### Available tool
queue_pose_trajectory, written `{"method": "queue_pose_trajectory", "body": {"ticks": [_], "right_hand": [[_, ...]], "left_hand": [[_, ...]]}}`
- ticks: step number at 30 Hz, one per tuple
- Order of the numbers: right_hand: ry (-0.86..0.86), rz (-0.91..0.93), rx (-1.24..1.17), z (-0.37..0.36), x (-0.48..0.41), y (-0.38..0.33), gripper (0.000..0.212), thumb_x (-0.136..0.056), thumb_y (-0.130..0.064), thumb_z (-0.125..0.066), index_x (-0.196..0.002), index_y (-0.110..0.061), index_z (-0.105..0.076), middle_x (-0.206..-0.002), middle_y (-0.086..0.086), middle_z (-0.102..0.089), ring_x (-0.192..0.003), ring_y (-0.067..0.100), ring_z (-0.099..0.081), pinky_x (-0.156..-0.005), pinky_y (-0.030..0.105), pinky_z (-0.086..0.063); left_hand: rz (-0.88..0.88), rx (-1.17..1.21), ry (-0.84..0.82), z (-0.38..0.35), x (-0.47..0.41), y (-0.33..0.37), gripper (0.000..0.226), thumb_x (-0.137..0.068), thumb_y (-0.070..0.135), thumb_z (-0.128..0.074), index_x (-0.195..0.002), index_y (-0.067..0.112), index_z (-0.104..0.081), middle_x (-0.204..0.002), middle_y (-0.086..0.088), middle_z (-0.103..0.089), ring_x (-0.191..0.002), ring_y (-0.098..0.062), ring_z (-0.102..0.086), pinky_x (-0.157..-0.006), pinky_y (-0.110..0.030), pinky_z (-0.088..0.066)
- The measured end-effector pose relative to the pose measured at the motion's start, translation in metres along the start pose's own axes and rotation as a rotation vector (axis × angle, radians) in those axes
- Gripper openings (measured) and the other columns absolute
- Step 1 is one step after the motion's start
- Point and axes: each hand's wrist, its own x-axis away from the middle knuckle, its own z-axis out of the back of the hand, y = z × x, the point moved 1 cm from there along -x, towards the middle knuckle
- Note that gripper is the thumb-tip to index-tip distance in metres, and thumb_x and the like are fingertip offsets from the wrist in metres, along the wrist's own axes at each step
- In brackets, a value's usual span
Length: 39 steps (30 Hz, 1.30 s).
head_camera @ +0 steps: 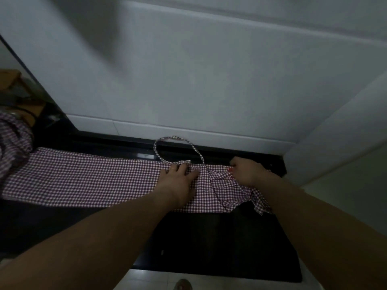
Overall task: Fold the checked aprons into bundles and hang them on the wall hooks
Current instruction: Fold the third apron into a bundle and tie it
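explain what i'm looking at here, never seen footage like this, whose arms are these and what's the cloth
There is no machine: one camera worn on a person's head looks down at their own arms. A checked apron lies in a long strip on a dark counter against a white wall, its loop toward the wall. The left hand presses flat on it near the loop. The right hand grips the bunched end. More checked cloth sits far left.

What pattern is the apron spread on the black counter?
The apron has a small dark red and white check, seen best in the head view.
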Motion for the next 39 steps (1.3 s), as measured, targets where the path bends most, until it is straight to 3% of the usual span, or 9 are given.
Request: {"method": "queue_pose_trajectory", "body": {"ticks": [5, 14, 21, 24, 26, 30, 33, 36, 39], "right_hand": [[0.0, 0.013, 0.013, -0.007, -0.009, 0.002, 0.042, -0.103, -0.042, -0.048, -0.111, -0.009, -0.072, -0.122, 0.014, -0.07, -0.109, 0.031, -0.065, -0.093, 0.034, -0.052], [-0.048, 0.104, 0.074, -0.022, -0.026, -0.043, 0.029, -0.088, -0.04, -0.064, -0.1, -0.014, -0.068, -0.108, 0.006, -0.068, -0.098, 0.027, -0.066, -0.083, 0.033, -0.055], [-0.158, -0.055, -0.426, -0.006, -0.031, -0.043, 0.019, -0.082, -0.022, -0.065, -0.072, -0.006, -0.066, -0.072, 0.01, -0.067, -0.062, 0.022, -0.06, -0.061, 0.029, -0.045], [-0.133, -0.063, -0.404, 0.009, -0.035, -0.033, 0.015, -0.091, -0.013, -0.062, -0.083, -0.001, -0.068, -0.077, 0.013, -0.07, -0.067, 0.026, -0.067, -0.063, 0.031, -0.055], [-0.144, -0.082, -0.442, 0.023, -0.029, -0.025, 0.013, -0.095, -0.015, -0.063, -0.087, -0.004, -0.065, -0.073, 0.011, -0.063, -0.057, 0.021, -0.058, -0.051, 0.025, -0.048], [-0.224, -0.059, -0.79, 0.05, -0.017, -0.021, 0.016, -0.098, -0.017, -0.064, -0.083, -0.012, -0.06, -0.065, 0.004, -0.053, -0.046, 0.012, -0.048, -0.049, 0.023, -0.045], [-0.185, 0.18, -0.993, 0.068, -0.003, -0.054, 0.007, -0.098, -0.007, -0.062, -0.1, -0.012, -0.066, -0.094, 0.011, -0.068, -0.068, 0.013, -0.063, -0.06, 0.022, -0.049], [-0.179, 0.468, -0.854, 0.069, 0.004, -0.088, 0.059, -0.096, 0.003, -0.061, -0.146, -0.026, -0.052, -0.142, 0.002, -0.055, -0.129, 0.007, -0.052, -0.1, 0.017, -0.044], [-0.11, 0.527, -0.792, 0.061, 0.011, -0.101, 0.075, -0.095, 0.001, -0.063, -0.155, -0.038, -0.04, -0.158, -0.002, -0.044, -0.141, 0.005, -0.042, -0.116, 0.024, -0.036]], "left_hand": [[0.021, 0.027, -0.019, 0.004, -0.01, -0.001, 0.08, -0.097, 0.062, -0.05, -0.163, 0.039, -0.011, -0.168, -0.006, -0.022, -0.153, -0.035, -0.021, -0.12, -0.062, -0.021], [0.035, 0.009, -0.017, -0.003, -0.011, -0.002, 0.082, -0.097, 0.062, -0.053, -0.163, 0.037, -0.012, -0.166, -0.006, -0.021, -0.152, -0.034, -0.021, -0.119, -0.06, -0.022], [0.042, 0.012, -0.026, -0.005, -0.009, -0.001, 0.081, -0.098, 0.06, -0.052, -0.164, 0.039, -0.01, -0.168, -0.005, -0.017, -0.154, -0.035, -0.016, -0.12, -0.063, -0.019], [0.041, 0.02, -0.031, -0.007, -0.008, -0.001, 0.081, -0.099, 0.06, -0.052, -0.164, 0.039, -0.009, -0.169, -0.006, -0.016, -0.155, -0.036, -0.014, -0.12, -0.063, -0.018], [0.043, 0.02, -0.029, -0.008, -0.007, -0.001, 0.081, -0.099, 0.06, -0.052, -0.164, 0.039, -0.008, -0.169, -0.005, -0.015, -0.155, -0.036, -0.014, -0.12, -0.063, -0.018], [0.044, 0.028, -0.019, -0.009, -0.006, -0.001, 0.081, -0.099, 0.06, -0.052, -0.164, 0.04, -0.008, -0.17, -0.005, -0.014, -0.155, -0.036, -0.014, -0.121, -0.062, -0.018], [0.049, 0.007, 0.007, -0.011, -0.005, 0.0, 0.08, -0.099, 0.061, -0.05, -0.163, 0.041, -0.007, -0.168, -0.007, -0.017, -0.153, -0.036, -0.017, -0.119, -0.061, -0.022], [0.057, -0.005, 0.028, -0.014, -0.003, 0.001, 0.078, -0.099, 0.061, -0.049, -0.163, 0.04, -0.009, -0.164, -0.007, -0.023, -0.15, -0.036, -0.021, -0.116, -0.059, -0.026], [0.069, 0.006, 0.014, -0.017, 0.001, 0.002, 0.077, -0.099, 0.059, -0.05, -0.163, 0.039, -0.012, -0.162, -0.006, -0.024, -0.15, -0.036, -0.021, -0.116, -0.06, -0.027]]}}
